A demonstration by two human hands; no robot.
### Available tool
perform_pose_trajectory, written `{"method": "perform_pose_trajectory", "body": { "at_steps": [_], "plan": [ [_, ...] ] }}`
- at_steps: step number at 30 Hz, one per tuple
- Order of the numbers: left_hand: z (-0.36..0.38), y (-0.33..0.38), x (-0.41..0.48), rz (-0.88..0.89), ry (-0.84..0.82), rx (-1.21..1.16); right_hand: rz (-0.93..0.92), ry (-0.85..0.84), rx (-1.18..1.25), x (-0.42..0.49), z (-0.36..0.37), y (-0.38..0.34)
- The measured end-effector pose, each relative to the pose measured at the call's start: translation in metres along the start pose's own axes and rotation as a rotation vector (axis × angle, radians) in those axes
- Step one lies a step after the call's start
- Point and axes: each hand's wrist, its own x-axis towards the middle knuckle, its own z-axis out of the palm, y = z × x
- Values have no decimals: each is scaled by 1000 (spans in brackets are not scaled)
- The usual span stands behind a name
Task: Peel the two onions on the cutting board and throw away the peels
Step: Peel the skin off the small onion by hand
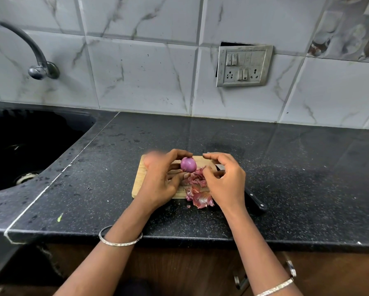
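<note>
A small purple peeled onion (188, 164) is held above the wooden cutting board (139, 180) by my left hand (162, 178), whose fingers curl round it. My right hand (225, 180) hovers just right of the onion with fingers curled over the pile of reddish onion peels (198, 190); whether it pinches a peel is unclear. The peels spill off the board's front edge onto the black counter. A second onion is not visible.
A black-handled knife (255, 200) lies on the counter right of the board, partly under my right hand. A dark sink (29, 146) with a tap (36, 60) sits at the left. A switch panel (243, 65) is on the tiled wall.
</note>
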Motion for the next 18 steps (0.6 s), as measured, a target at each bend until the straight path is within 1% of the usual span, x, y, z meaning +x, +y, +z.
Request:
{"method": "perform_pose_trajectory", "body": {
  "at_steps": [3, 7, 14, 18],
  "plan": [
    [0, -2, 1, 18, 12, 43, 3, -75, 108, -2, 0, -7],
    [0, -3, 1, -4, 27, 2, -13, -154, 170, -4, -1, -11],
    [1, -2, 0, -21, 19, -49, -60, -109, 214, -1, 3, 2],
    [1, -3, 0, -35, 23, -72, -47, -100, 216, -1, 3, 3]
  ]
}}
